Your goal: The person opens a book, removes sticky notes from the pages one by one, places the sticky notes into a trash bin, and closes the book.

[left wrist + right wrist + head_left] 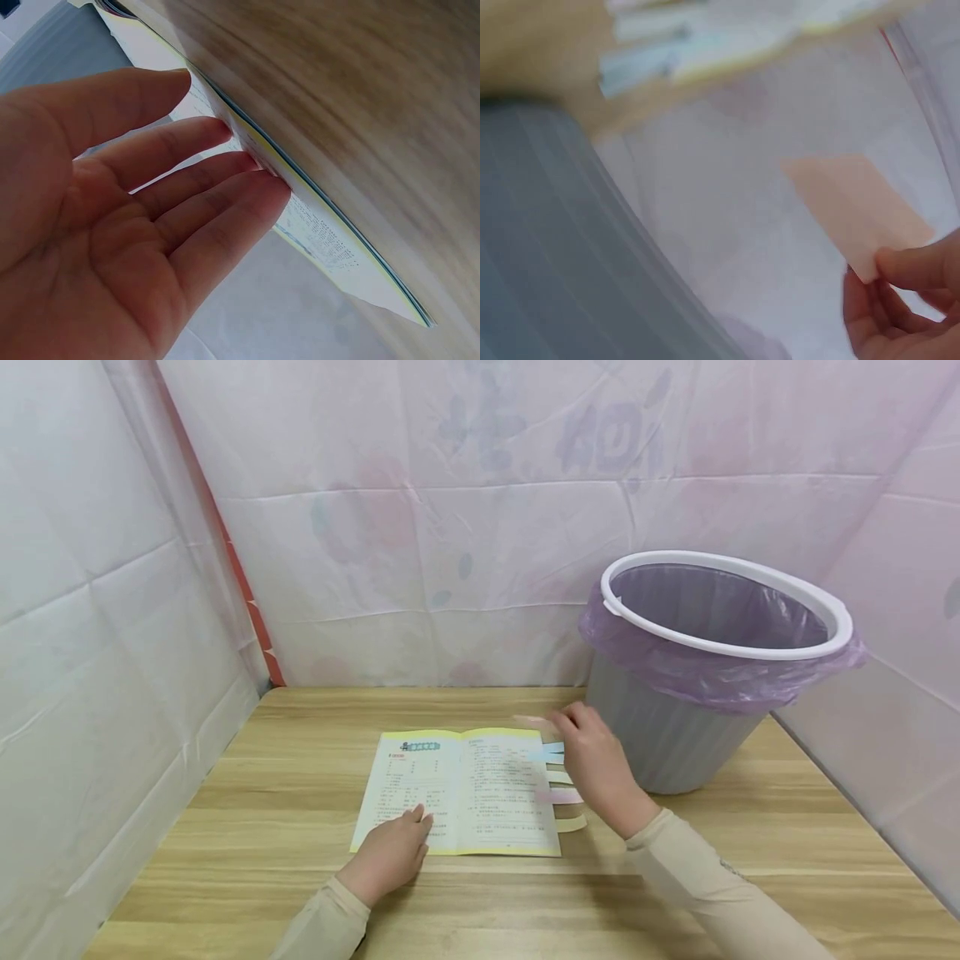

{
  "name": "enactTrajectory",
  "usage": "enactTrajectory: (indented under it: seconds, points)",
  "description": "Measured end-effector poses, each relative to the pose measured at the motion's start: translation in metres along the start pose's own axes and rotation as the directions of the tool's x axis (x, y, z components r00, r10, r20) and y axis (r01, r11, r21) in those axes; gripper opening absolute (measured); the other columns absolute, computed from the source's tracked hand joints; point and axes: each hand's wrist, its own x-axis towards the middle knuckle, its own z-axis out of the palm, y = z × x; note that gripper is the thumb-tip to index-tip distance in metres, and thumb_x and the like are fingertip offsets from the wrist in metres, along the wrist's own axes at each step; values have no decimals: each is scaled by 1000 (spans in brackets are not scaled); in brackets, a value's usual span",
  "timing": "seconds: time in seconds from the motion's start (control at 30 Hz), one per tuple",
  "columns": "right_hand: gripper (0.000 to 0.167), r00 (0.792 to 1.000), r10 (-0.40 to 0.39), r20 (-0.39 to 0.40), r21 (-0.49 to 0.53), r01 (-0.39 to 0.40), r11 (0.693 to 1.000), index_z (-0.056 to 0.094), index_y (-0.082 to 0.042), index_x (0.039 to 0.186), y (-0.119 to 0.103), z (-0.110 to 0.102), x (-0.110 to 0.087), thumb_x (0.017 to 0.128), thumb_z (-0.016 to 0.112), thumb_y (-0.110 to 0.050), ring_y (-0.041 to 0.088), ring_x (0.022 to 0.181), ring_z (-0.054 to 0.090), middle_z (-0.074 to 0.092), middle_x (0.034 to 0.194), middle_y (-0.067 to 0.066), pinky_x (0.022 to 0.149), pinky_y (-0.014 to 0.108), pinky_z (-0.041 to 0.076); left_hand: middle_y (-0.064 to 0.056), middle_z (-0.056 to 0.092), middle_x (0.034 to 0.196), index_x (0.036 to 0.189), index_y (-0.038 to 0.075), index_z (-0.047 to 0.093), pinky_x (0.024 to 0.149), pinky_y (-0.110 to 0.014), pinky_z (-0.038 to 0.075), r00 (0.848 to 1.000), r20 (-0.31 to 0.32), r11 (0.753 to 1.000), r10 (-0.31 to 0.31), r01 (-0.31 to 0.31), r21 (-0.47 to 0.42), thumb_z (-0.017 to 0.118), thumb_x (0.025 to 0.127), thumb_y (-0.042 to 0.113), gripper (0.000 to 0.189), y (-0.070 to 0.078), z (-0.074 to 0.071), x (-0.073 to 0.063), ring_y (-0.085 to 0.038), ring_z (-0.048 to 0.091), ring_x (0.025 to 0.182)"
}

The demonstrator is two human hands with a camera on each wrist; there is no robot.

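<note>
An open booklet (495, 827) with printed pages and yellow edges lies flat on the table. My left hand (393, 853) rests its fingertips on the lower left page; in the left wrist view the fingers (217, 217) are nearly straight against the paper. Above the booklet's upper right corner, my right hand (596, 760) pinches a small pink sticky note (855, 202) between thumb and fingers. Several coloured sticky notes jut from the right page's edge, among them a blue one (553, 752), a pink one (566, 796) and a yellow one (572, 824).
A grey trash bin (637, 718) with a white rim (840, 618) and a purple bag (697, 681) stands behind my right hand. The wooden table (300, 777) is bounded by pale fabric walls (337, 568) at the back and sides.
</note>
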Motion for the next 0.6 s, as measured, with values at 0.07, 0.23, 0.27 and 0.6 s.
enactTrajectory:
  seconds: [0.07,0.23,0.27,0.6]
  points:
    - [36,990,-76,-122,49,82,995,67,5,102,0,-14,9,73,57,23,32,78,58,59,88,16,65,41,54,-26,60,123,117,-9,63,87,-51,52,1000,-2,1000,1,-1,-1,67,87,10,35,0,0,0,-41,61,109]
    - [16,844,-214,-492,10,252,968,68,6,96,-8,-55,38,85,58,10,36,70,60,64,83,19,61,43,52,-26,60,123,117,-8,63,86,-50,53,1000,-1,1000,9,-9,8,67,87,9,35,0,0,0,-41,61,109]
    - [12,797,-229,-559,-13,267,964,68,6,92,-10,-63,44,85,59,9,37,68,60,64,82,19,60,43,51,-26,60,123,117,-8,63,86,-50,53,1000,-2,1000,10,-10,11,67,87,9,35,0,-1,-1,-41,61,109]
    - [16,624,-172,-762,-133,110,985,69,4,81,22,-113,70,76,63,19,47,72,52,62,78,21,74,48,49,-25,61,122,116,-8,64,83,-49,54,1000,-5,999,21,-21,31,68,87,10,35,-1,0,0,-40,62,107]
